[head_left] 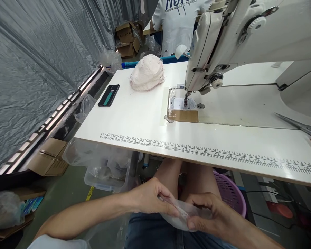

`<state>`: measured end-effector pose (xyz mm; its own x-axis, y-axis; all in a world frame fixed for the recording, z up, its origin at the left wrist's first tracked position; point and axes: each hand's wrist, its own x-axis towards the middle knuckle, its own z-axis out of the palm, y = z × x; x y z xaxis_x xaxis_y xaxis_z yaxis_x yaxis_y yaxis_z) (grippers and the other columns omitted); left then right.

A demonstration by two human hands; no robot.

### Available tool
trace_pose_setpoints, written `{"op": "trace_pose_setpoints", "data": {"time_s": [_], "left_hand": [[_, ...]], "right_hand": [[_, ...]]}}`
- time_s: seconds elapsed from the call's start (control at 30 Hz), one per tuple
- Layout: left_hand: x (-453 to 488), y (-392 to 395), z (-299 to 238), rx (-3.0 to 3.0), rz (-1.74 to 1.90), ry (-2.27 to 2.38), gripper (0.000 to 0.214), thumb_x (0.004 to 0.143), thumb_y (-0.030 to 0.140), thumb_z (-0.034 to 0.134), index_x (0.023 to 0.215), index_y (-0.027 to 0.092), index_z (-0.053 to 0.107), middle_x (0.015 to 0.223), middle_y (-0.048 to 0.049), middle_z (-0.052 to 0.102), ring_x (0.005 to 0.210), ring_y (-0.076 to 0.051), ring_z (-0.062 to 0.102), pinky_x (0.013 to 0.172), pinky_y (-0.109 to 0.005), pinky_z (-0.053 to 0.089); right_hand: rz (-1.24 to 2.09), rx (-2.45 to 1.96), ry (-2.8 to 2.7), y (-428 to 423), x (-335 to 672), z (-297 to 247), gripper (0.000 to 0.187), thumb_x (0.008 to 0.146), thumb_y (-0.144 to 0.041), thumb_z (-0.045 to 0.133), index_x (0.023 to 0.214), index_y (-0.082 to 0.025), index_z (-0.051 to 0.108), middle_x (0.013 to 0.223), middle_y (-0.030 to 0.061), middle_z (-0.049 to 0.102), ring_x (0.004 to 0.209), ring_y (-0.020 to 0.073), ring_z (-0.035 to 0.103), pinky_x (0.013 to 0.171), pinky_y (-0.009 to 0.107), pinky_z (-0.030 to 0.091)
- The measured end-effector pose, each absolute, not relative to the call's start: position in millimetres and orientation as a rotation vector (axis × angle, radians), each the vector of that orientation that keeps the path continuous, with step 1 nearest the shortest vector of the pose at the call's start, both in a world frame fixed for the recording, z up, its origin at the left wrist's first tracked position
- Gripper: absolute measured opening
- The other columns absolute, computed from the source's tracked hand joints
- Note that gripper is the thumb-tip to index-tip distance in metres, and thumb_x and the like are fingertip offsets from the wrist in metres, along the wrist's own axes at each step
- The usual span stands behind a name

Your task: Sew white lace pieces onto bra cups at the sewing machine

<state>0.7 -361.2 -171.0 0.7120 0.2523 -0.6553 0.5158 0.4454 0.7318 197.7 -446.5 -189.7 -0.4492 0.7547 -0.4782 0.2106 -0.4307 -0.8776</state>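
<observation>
Both my hands are low over my lap, below the table's front edge. My left hand (151, 199) pinches one side of a small sheer white fabric piece (182, 216) and my right hand (209, 212) pinches its other side, fingers closed on it. Above, on the white sewing table (134, 117), stands the white sewing machine (238, 38) with its needle and presser foot (186, 101) over the metal plate. A pile of pale pink-white fabric pieces (147, 73) lies at the table's far side.
A black phone (109, 95) lies at the table's left. Scissors (298, 124) rest at the right edge. A purple basket (230, 193) and a clear plastic bin (106, 173) sit under the table. Cardboard boxes (50, 157) and grey plastic sheeting are left. A person in a white shirt (177, 24) sits beyond.
</observation>
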Motion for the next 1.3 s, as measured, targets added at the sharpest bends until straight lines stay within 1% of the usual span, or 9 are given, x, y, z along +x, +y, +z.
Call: {"op": "trace_pose_setpoints", "data": {"time_s": [0.1,0.17,0.33,0.43,0.57,0.77,0.93,1.17,1.3], "left_hand": [[1.3,-360.8,-170.8,1.182,-0.178,0.802,0.034,0.066,0.034,0.071,0.087,0.006,0.071,0.069,-0.0046,0.06,0.061,-0.007,0.047,0.057,-0.016,0.036],[-0.5,-360.2,-171.3,1.232,-0.182,0.804,0.037,0.065,0.036,0.071,0.089,0.007,0.07,0.069,-0.0041,0.059,0.063,-0.008,0.046,0.056,-0.016,0.033],[-4.9,-361.5,-171.9,1.232,-0.201,0.837,0.044,0.063,0.04,0.072,0.091,0.007,0.07,0.071,-0.0051,0.059,0.065,-0.009,0.046,0.06,-0.018,0.035],[-6.5,-363.0,-171.1,1.242,-0.164,0.819,0.042,0.064,0.038,0.072,0.092,0.007,0.07,0.074,-0.0057,0.061,0.066,-0.009,0.047,0.061,-0.018,0.036],[-11.4,-365.5,-174.9,1.24,-0.096,0.817,0.039,0.061,0.035,0.075,0.088,0.007,0.069,0.078,-0.006,0.063,0.07,-0.01,0.051,0.065,-0.018,0.037],[-12.0,-375.5,-189.7,1.146,0.04,0.845,0.036,0.058,0.031,0.078,0.083,0.006,0.069,0.071,-0.0032,0.06,0.064,-0.007,0.046,0.059,-0.017,0.034],[-8.4,-382.6,-193.5,1.069,0.099,0.93,0.032,0.058,0.034,0.077,0.071,0.006,0.068,0.064,-0.0016,0.056,0.061,-0.007,0.044,0.058,-0.017,0.032],[-7.5,-386.2,-191.1,1.0,0.109,0.943,0.037,0.058,0.036,0.077,0.081,0.007,0.072,0.066,-0.0027,0.059,0.059,-0.006,0.043,0.055,-0.016,0.031],[-6.8,-387.2,-190.8,1.041,0.128,0.957,0.037,0.06,0.038,0.076,0.081,0.008,0.073,0.066,-0.0042,0.06,0.059,-0.007,0.044,0.055,-0.017,0.031]], "right_hand": [[1.867,-1.384,-1.411,-445.2,195.9,-187.3,0.034,0.08,-0.045,0.06,0.071,-0.012,0.055,0.064,-0.001,0.043,0.063,0.009,0.036,0.055,0.02,0.026],[1.898,-1.34,-1.357,-446.4,196.6,-189.0,0.032,0.08,-0.042,0.06,0.07,-0.013,0.054,0.063,-0.0014,0.043,0.061,0.0086,0.036,0.054,0.02,0.026],[1.963,-1.341,-1.319,-450.1,198.3,-194.5,0.025,0.078,-0.038,0.064,0.074,-0.013,0.057,0.069,-0.001,0.048,0.067,0.0102,0.041,0.058,0.02,0.029],[1.941,-1.322,-1.336,-450.5,197.6,-193.9,0.027,0.081,-0.039,0.06,0.074,-0.014,0.058,0.068,-0.0004,0.05,0.067,0.0107,0.042,0.06,0.02,0.031],[1.904,-1.456,-1.378,-453.7,199.8,-195.4,0.031,0.081,-0.044,0.059,0.075,-0.014,0.06,0.073,0.001,0.052,0.069,0.0115,0.044,0.06,0.02,0.031],[1.882,-1.469,-1.366,-453.6,200.5,-198.1,0.034,0.08,-0.047,0.059,0.073,-0.014,0.06,0.07,0.0016,0.052,0.069,0.0127,0.046,0.061,0.021,0.033],[1.912,-1.424,-1.334,-452.6,201.0,-197.5,0.03,0.082,-0.044,0.058,0.075,-0.015,0.06,0.071,0.0005,0.053,0.069,0.0117,0.045,0.062,0.02,0.032],[1.903,-1.436,-1.331,-456.4,203.6,-200.6,0.027,0.08,-0.042,0.061,0.074,-0.015,0.059,0.071,0.0002,0.051,0.07,0.0119,0.045,0.063,0.02,0.032],[1.865,-1.45,-1.331,-456.2,204.1,-198.8,0.027,0.079,-0.041,0.061,0.072,-0.016,0.058,0.07,0.0,0.051,0.069,0.012,0.045,0.061,0.021,0.031]]}}
